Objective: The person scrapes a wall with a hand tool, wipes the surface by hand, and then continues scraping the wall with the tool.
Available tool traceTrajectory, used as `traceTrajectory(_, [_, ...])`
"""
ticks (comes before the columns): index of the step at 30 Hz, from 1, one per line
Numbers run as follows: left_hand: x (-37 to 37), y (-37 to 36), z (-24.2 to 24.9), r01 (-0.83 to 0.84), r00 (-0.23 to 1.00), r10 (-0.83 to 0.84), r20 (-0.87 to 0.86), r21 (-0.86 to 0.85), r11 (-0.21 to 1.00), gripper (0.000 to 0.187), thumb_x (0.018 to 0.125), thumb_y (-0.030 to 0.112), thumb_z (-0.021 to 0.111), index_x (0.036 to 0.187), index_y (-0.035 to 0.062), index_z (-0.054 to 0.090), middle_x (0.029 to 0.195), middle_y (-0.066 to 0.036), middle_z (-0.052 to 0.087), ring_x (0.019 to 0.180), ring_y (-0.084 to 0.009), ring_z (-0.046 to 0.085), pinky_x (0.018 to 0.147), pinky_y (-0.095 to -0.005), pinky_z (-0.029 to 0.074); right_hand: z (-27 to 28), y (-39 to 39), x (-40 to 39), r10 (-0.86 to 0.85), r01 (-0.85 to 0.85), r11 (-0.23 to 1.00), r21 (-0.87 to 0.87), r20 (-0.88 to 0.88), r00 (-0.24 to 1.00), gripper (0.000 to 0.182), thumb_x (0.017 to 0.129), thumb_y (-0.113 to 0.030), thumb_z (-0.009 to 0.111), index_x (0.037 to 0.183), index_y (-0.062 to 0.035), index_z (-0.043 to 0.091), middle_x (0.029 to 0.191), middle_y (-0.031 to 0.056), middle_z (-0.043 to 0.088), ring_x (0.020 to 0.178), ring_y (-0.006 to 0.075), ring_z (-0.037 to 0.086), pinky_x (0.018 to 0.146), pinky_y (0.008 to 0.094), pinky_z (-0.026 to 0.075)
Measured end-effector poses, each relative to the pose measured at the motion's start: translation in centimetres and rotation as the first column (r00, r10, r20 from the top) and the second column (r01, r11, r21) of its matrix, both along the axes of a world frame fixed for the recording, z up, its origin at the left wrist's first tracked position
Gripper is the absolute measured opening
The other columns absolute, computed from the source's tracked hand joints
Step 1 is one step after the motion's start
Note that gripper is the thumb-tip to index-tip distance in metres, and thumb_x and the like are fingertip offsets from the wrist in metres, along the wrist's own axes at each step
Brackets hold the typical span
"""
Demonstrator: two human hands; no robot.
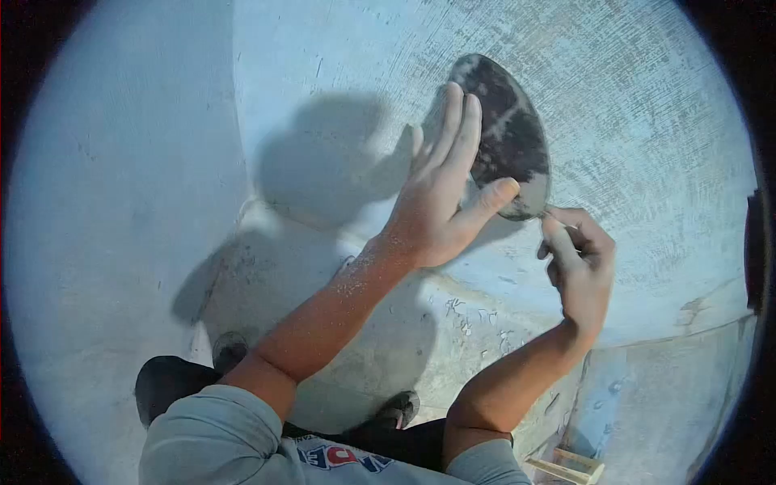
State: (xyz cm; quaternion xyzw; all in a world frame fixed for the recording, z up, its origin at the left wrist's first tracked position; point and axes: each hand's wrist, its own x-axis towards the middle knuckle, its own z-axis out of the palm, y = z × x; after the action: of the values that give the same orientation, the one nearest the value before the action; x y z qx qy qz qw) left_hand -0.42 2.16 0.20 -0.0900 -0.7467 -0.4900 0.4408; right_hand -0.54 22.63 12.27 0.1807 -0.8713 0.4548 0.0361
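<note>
A dark oval plate [513,121], smeared with pale dust, stands upright in front of the scratched, pale blue wall. My left hand [440,174] lies along its left edge, fingers stretched and thumb spread over the lower part of its face. Pale dust coats that hand and its forearm. At the plate's lower tip, my right hand [579,255] is closed in a pinch, thumb and index finger meeting on the edge. The other right fingers curl in toward the palm.
The rough wall [630,145] curves around ahead, with a corner on the left. Below it is a grey floor [372,339] with pale flakes scattered over it. My dark shoes [402,406] stand there. At the lower right lies a light wooden frame-like piece [566,467].
</note>
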Motion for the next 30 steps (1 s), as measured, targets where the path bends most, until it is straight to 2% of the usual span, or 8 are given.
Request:
traceTrajectory(3, [-0.6,-1.9,0.0,-0.042,0.997,0.047,-0.056,0.088,0.995,0.095,0.111,0.053,0.052,0.172,-0.0065,0.011,0.178,-0.035,0.003,0.167,-0.0478,0.002,0.131,-0.0642,-0.001,-3.7,-3.6,-1.2,0.148,-0.15,0.981,-0.119,-0.023,0.989,0.019,0.099,-0.017,0.081,0.11,-0.0014,0.081,0.081,0.0014,0.073,0.067,0.008,0.061,0.061,0.0252,0.045])
traceTrajectory(6, [-1.2,-2.4,-0.4,0.012,0.998,-0.005,-0.061,0.121,0.993,0.096,0.11,0.054,0.053,0.172,-0.0055,0.011,0.179,-0.035,0.002,0.167,-0.0474,0.001,0.133,-0.0583,0.001,-3.7,-3.3,-0.8,0.107,-0.109,0.989,-0.103,-0.025,0.994,0.02,0.1,-0.018,0.081,0.112,-0.0012,0.08,0.08,0.0014,0.072,0.069,0.0068,0.061,0.061,0.0244,0.044])
traceTrajectory(10, [0.2,1.3,0.6,0.032,0.996,-0.028,0.079,-0.053,0.998,0.096,0.11,0.051,0.055,0.171,-0.0094,0.013,0.178,-0.036,0.003,0.168,-0.0456,0.003,0.133,-0.0609,0.003,0.5,0.7,0.1,-0.013,0.012,1.0,0.028,0.032,0.999,0.019,0.098,-0.016,0.082,0.112,-0.0031,0.082,0.072,0.0027,0.07,0.061,0.0047,0.057,0.054,0.0222,0.04])
traceTrajectory(13, [-1.5,0.3,-0.4,0.098,0.989,-0.068,-0.133,0.23,0.968,0.098,0.109,0.054,0.056,0.171,-0.0086,0.012,0.177,-0.037,0.004,0.167,-0.0483,0.007,0.131,-0.0672,0.002,-2.3,-1.3,-0.8,0.135,-0.137,0.985,-0.103,-0.019,0.991,0.019,0.1,-0.016,0.081,0.113,-0.0021,0.081,0.074,0.0019,0.07,0.063,0.0051,0.058,0.058,0.0231,0.043])
traceTrajectory(14, [-1.3,-0.7,-0.6,-0.01,0.997,0.024,-0.075,0.185,0.983,0.101,0.108,0.057,0.057,0.171,-0.0084,0.013,0.177,-0.038,0.005,0.167,-0.0485,0.008,0.129,-0.0706,0.001,-2.9,-2.9,-0.3,0.103,-0.101,0.991,-0.087,0.019,0.995,0.019,0.1,-0.016,0.08,0.114,-0.0029,0.081,0.075,0.0008,0.07,0.064,0.0053,0.058,0.06,0.0238,0.044])
traceTrajectory(19, [-1.2,2.9,0.3,-0.003,0.999,0.009,0.041,-0.124,0.992,0.104,0.107,0.062,0.056,0.171,-0.0085,0.015,0.179,-0.034,0.007,0.167,-0.0479,0.011,0.128,-0.0726,0.0,-1.3,4.4,-1.9,0.02,-0.017,0.997,-0.072,0.041,0.999,0.018,0.099,-0.015,0.08,0.114,-0.0038,0.081,0.072,0.0009,0.067,0.053,0.0009,0.045,0.048,0.0202,0.031])
traceTrajectory(24, [-1.0,1.7,0.0,-0.013,1.0,0.013,0.001,0.002,1.0,0.105,0.106,0.065,0.055,0.17,-0.0098,0.017,0.178,-0.035,0.008,0.167,-0.0484,0.009,0.128,-0.0724,-0.001,-2.6,1.8,-1.3,0.064,-0.064,0.993,-0.097,-0.005,0.998,0.015,0.1,-0.016,0.08,0.11,-0.0056,0.08,0.072,-0.0018,0.066,0.055,0.001,0.046,0.05,0.0217,0.032])
traceTrajectory(30, [-1.0,4.8,0.7,0.041,0.998,-0.037,0.043,-0.106,0.994,0.101,0.107,0.06,0.055,0.171,-0.0068,0.015,0.179,-0.033,0.004,0.167,-0.0456,0.005,0.129,-0.0689,-0.003,-2.2,6.5,-2.6,0.013,0.001,0.987,-0.163,0.082,0.997,0.013,0.102,-0.014,0.076,0.11,-0.0042,0.079,0.07,-0.0015,0.064,0.048,0.0006,0.04,0.044,0.0204,0.026])
